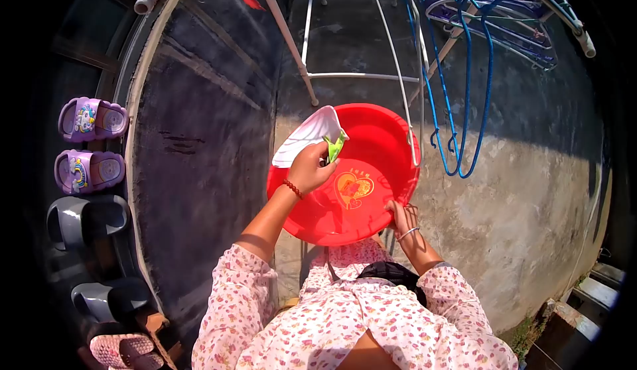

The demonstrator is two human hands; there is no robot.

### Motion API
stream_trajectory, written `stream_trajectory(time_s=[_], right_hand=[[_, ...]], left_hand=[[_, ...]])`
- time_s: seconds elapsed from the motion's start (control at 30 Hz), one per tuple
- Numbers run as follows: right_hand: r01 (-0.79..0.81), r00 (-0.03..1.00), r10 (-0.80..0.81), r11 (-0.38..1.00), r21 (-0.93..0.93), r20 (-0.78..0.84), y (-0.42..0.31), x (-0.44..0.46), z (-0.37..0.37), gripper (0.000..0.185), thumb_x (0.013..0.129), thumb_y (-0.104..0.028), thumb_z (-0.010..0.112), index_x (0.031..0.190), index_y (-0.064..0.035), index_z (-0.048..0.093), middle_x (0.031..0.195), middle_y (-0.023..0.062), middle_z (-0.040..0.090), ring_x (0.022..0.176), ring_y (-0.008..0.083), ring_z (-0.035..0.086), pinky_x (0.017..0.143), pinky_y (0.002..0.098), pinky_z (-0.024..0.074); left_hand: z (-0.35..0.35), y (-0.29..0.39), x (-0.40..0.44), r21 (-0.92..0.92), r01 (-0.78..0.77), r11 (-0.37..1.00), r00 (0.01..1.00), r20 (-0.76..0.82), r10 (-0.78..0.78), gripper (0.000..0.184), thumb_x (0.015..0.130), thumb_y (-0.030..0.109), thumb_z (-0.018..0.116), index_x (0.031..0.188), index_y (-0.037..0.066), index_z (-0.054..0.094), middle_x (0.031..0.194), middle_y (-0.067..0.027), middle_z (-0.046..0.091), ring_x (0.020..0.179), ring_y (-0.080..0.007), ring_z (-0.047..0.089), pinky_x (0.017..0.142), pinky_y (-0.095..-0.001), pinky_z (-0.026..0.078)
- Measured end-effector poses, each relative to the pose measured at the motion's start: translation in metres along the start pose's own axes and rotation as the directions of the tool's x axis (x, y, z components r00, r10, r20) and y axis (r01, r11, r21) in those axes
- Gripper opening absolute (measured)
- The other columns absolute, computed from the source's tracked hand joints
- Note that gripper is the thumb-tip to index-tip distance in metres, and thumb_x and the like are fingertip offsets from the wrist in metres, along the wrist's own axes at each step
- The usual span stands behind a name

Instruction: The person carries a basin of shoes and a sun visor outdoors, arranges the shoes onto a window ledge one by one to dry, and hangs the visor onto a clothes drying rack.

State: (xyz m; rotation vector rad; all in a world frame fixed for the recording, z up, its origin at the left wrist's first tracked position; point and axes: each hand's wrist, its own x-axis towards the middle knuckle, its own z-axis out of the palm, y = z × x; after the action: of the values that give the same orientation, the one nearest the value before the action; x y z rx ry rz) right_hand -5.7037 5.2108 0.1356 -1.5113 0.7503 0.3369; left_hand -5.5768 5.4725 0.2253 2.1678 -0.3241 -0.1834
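Observation:
A red plastic basin [381, 144] with a gold heart print on its bottom is tilted in front of my body. My right hand [406, 221] grips its lower right rim, fingers behind the wall. Over the basin's left side, my left hand [310, 168] is closed on a white cloth-like item [302, 136] and a small green piece [336, 146] at its edge. The white item overlaps the upper left rim. What exactly the white and green items are, I cannot tell.
Blue hangers [468, 98] and purple hangers [491, 18] hang from a rack at the upper right. A white metal frame [361, 75] stands ahead. Purple slippers [89, 171] and grey slippers [86, 221] line the left side. Concrete floor [504, 217] extends right.

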Motion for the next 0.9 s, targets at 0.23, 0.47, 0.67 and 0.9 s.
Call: stream_trajectory(time_s=[0.23,0.47,0.67,0.9], right_hand=[[-0.055,0.907,0.131,0.979,0.197,-0.400,0.072,0.057,-0.053,0.009,0.066,-0.005,0.065,0.073,0.0005,0.062,0.069,0.0114,0.061,0.054,0.0230,0.060,0.043,0.0343,0.0518],[-0.162,0.770,0.267,0.960,0.228,-0.580,0.071,0.050,-0.112,0.022,0.061,-0.013,0.069,0.072,-0.0008,0.054,0.064,0.0088,0.055,0.041,0.0194,0.049,0.030,0.0304,0.0396],[-0.373,0.676,0.451,0.892,0.256,-0.584,0.056,0.029,-0.150,0.038,0.053,-0.020,0.071,0.080,-0.0010,0.051,0.069,0.0105,0.051,0.037,0.0208,0.042,0.029,0.0315,0.0335],[-0.251,0.667,0.450,0.886,0.391,-0.594,0.075,0.020,-0.165,0.040,0.054,-0.018,0.074,0.070,-0.0020,0.041,0.056,0.0085,0.046,0.034,0.0227,0.043,0.029,0.0337,0.0410]], left_hand=[[-0.004,0.071,0.007,0.386,-0.354,0.852,0.924,0.001,0.383,0.021,0.072,0.015,0.072,0.085,0.006,0.057,0.077,-0.0074,0.056,0.081,-0.0277,0.053,0.078,-0.0400,0.036],[0.013,0.098,0.012,0.230,-0.481,0.846,0.857,-0.080,0.509,0.023,0.071,0.002,0.070,0.092,0.004,0.059,0.089,-0.0085,0.061,0.087,-0.0301,0.058,0.089,-0.0399,0.041],[0.046,0.133,0.001,-0.009,-0.384,0.923,0.911,-0.164,0.378,0.023,0.073,0.000,0.070,0.091,0.001,0.057,0.084,-0.0120,0.058,0.083,-0.0294,0.057,0.077,-0.0358,0.045],[0.059,0.142,0.015,-0.379,-0.373,0.847,0.917,-0.291,0.274,0.020,0.084,0.011,0.066,0.099,0.001,0.056,0.128,-0.0131,0.043,0.103,-0.0168,0.050,0.088,-0.0297,0.042]])
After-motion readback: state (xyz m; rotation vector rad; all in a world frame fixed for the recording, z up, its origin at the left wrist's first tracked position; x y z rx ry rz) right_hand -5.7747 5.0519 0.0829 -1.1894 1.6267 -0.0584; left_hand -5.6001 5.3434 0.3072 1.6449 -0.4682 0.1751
